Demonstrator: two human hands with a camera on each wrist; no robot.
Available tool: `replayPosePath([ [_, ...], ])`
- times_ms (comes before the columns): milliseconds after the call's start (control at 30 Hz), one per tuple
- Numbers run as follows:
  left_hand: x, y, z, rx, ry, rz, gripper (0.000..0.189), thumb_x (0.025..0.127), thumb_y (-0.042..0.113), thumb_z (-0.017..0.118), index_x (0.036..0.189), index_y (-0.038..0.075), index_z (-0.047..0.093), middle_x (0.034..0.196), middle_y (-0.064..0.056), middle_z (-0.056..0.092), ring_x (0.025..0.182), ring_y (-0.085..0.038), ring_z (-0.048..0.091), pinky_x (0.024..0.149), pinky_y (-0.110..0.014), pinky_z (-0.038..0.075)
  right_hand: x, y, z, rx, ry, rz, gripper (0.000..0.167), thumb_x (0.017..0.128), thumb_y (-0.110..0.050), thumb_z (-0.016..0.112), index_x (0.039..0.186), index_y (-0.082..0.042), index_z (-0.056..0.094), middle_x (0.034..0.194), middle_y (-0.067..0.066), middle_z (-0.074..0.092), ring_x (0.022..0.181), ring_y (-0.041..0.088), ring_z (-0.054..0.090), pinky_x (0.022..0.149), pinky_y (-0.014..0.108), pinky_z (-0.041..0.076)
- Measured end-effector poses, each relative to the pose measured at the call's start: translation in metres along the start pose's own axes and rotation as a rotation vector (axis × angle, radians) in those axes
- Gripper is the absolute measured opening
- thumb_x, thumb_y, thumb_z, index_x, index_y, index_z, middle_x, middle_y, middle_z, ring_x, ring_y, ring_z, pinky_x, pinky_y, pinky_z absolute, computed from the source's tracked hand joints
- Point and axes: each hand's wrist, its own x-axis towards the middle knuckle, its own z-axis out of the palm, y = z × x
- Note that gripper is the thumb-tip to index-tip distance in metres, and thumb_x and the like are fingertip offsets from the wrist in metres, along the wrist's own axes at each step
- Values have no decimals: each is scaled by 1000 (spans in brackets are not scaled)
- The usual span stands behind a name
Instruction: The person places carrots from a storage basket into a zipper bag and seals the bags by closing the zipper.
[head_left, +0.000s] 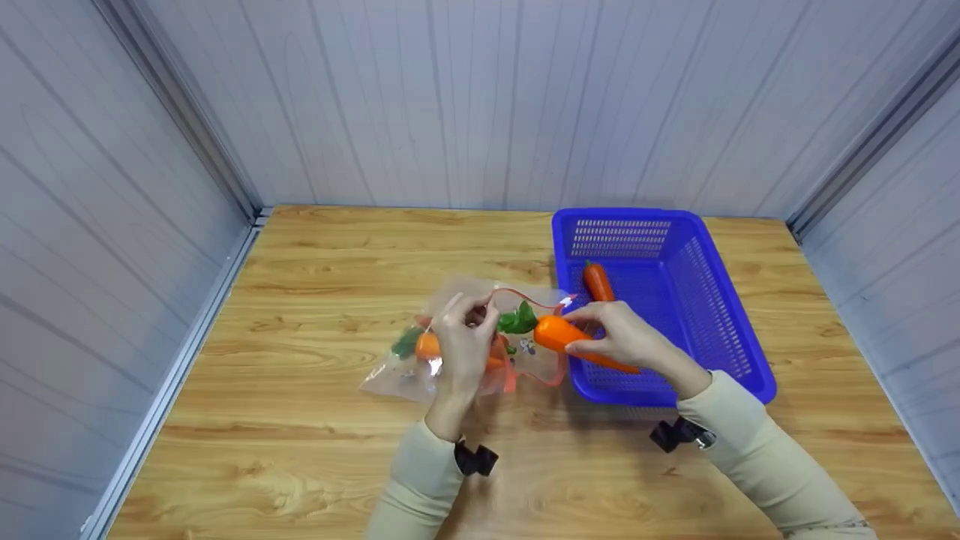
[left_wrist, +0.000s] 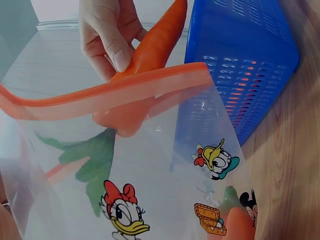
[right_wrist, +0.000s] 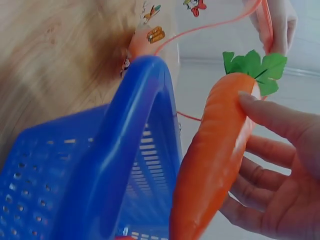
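Observation:
My right hand (head_left: 626, 334) grips an orange carrot (head_left: 555, 334) with green leaves, thumb on one side and fingers on the other. Leaves first, the carrot points left at the mouth of a clear zip bag (head_left: 390, 381) with an orange-red seal strip. In the left wrist view the leaves and thick end show through the printed film (left_wrist: 165, 175). My left hand (head_left: 461, 345) pinches the bag near its opening, holding the mouth apart. Inside the bag lie orange carrots (head_left: 428, 346) with green tops, partly hidden by the left hand.
A blue perforated basket (head_left: 731, 315) stands to the right, its near-left rim beside the bag's mouth and beneath the right hand. In it lies a red-orange, carrot-shaped piece (head_left: 598, 281). Pale panel walls (head_left: 450, 105) enclose the wooden table (head_left: 300, 450) at the back and sides.

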Motion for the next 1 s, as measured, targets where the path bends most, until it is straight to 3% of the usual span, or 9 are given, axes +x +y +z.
replayPosePath([
  [200, 0, 0, 1, -4, -5, 5, 9, 71, -8, 60, 73, -4, 67, 61, -6, 56, 50, -12, 52, 44, -19, 45, 4, -11, 7, -23, 18, 17, 39, 76, -21, 70, 105, 2, 63, 87, 6, 65, 72, 14, 58, 67, 33, 51],
  [467, 0, 1, 1, 0, -14, -6, 8, 71, -7, 61, 74, -3, 68, 63, -6, 56, 53, -11, 52, 46, -18, 45, 13, -24, 18, -168, 54, -55, 33, 73, -20, 72, 97, 1, 65, 82, 6, 65, 69, 16, 58, 64, 31, 49],
  [733, -1, 1, 2, -12, -12, -18, 9, 72, -8, 62, 75, -3, 68, 63, -7, 56, 51, -13, 52, 43, -19, 45, 27, -35, 31, -219, -14, -13, 32, 73, -18, 72, 101, -4, 65, 80, 4, 64, 69, 16, 58, 60, 29, 48],
  [1000, -1, 2, 2, -45, -11, -16, 9, 72, -8, 62, 74, -2, 68, 62, -7, 56, 49, -14, 52, 42, -23, 45, 41, -39, 41, -261, -12, -50, 27, 69, -16, 75, 94, -9, 67, 82, 0, 62, 69, 14, 56, 59, 28, 47],
])
